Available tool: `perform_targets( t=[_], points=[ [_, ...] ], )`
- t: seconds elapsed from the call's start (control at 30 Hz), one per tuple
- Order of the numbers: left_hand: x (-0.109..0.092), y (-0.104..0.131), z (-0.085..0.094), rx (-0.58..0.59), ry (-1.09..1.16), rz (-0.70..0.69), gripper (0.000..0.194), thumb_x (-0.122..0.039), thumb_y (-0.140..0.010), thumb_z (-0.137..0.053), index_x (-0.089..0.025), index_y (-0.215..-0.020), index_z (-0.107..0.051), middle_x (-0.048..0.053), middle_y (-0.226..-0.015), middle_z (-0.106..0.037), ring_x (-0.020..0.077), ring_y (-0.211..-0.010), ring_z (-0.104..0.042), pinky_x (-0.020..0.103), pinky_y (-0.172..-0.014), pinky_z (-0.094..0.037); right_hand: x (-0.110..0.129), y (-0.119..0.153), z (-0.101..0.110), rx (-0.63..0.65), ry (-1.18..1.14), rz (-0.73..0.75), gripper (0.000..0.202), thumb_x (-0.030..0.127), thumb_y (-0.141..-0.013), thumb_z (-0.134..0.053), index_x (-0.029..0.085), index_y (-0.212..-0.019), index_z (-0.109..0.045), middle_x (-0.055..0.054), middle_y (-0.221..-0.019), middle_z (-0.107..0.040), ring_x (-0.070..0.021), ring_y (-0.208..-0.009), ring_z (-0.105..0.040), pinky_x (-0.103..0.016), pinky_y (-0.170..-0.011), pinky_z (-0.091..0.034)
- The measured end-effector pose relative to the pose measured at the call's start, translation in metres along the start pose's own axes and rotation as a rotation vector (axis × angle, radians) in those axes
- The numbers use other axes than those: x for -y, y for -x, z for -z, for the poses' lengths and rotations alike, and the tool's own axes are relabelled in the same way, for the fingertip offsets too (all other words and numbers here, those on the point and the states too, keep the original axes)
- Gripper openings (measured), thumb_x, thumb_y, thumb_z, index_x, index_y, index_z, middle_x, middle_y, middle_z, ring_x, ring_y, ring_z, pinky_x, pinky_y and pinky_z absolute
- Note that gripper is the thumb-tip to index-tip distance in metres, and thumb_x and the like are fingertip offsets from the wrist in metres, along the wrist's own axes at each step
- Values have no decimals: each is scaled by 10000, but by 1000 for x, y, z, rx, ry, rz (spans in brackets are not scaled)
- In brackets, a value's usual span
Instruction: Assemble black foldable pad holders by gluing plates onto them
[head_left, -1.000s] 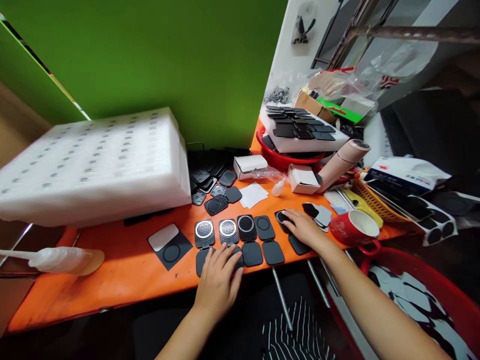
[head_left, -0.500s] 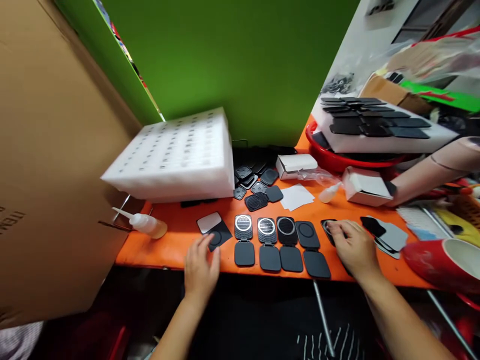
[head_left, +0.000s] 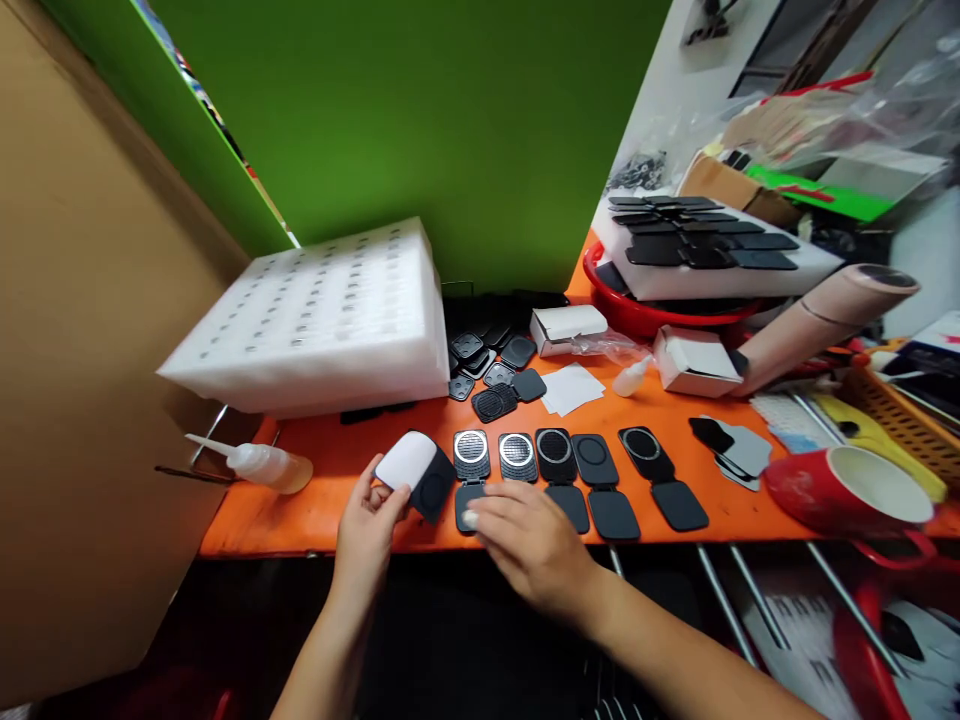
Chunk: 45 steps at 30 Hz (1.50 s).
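My left hand (head_left: 370, 518) pinches a dark square sheet (head_left: 433, 488) with a ring mark, together with a white rounded-square piece (head_left: 405, 462) on it, tilted above the table's front edge. My right hand (head_left: 536, 545) hovers with fingers stretched out over the front of a row of black folding pads. Its fingertips are over the leftmost pad (head_left: 471, 455), and a small white spot shows at one fingertip; what it is I cannot tell. Silver rings show on several pads. Farthest right in the row lies an unfolded pad (head_left: 651, 455), set apart from the others.
A white foam block (head_left: 360, 370) stands back left, beside a squeeze bottle (head_left: 262, 465). Behind the row are loose black pads (head_left: 495, 402), white paper (head_left: 570, 388) and small white boxes (head_left: 694, 362). A red mug (head_left: 810, 495) and grey pieces (head_left: 742, 455) are at right.
My left hand has lifted the sheet with the white piece off the table. My right hand has left the rightmost pad and moved left over the row. The view has shifted slightly right.
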<state>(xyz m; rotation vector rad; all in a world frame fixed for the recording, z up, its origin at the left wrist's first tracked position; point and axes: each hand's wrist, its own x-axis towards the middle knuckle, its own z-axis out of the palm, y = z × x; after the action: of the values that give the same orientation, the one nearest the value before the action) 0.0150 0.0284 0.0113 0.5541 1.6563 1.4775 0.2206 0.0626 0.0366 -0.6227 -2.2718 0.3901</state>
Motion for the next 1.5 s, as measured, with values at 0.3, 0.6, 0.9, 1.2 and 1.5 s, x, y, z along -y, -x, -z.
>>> perform_targets(
  t=[0.3,0.6,0.9,1.2,1.5],
  points=[
    [-14,56,-11,81,479,672,99,6,-697,-622,-91,-695,-605,-1,-633,-588,41,-490,-562,106,-481,-496,7,-9,-15,228,37,139,217,196,-920,-405,162,-1029,-590,-57,-916,-673,-165,-846,-594,-257,-675,-512],
    [-17,57,-11,243,381,617,233,-95,-643,-701,-138,-860,-627,-17,-677,-600,65,-519,-565,144,-486,-495,5,8,-6,-4,-5,158,148,157,-878,-404,210,-869,-542,-49,-836,-648,-160,-796,-601,-280,-658,-510],
    [-2,-17,34,-107,-827,-259,556,-394,-742,-563,-147,-1237,-508,110,-996,-587,316,-1009,-554,513,-910,-416,-28,27,64,-755,-170,-438,179,201,-869,-476,291,-987,-376,-49,-1014,-590,-181,-876,-640,-418,-785,-520],
    [34,42,-57,362,-977,-966,266,-207,-849,-476,-208,-1088,-590,108,-1111,-621,244,-1085,-548,431,-940,-437,-78,46,72,-627,-335,-815,361,331,-728,-646,266,-989,-406,43,-782,-511,-115,-656,-555,-257,-604,-485],
    [57,62,-120,703,-1051,-965,411,-340,-857,-487,-168,-1228,-522,80,-1288,-561,279,-1209,-465,499,-1023,-333,-128,47,31,-51,-394,-837,346,316,-775,-527,203,-1087,-429,25,-742,-509,-136,-654,-539,-286,-641,-472]
  ],
)
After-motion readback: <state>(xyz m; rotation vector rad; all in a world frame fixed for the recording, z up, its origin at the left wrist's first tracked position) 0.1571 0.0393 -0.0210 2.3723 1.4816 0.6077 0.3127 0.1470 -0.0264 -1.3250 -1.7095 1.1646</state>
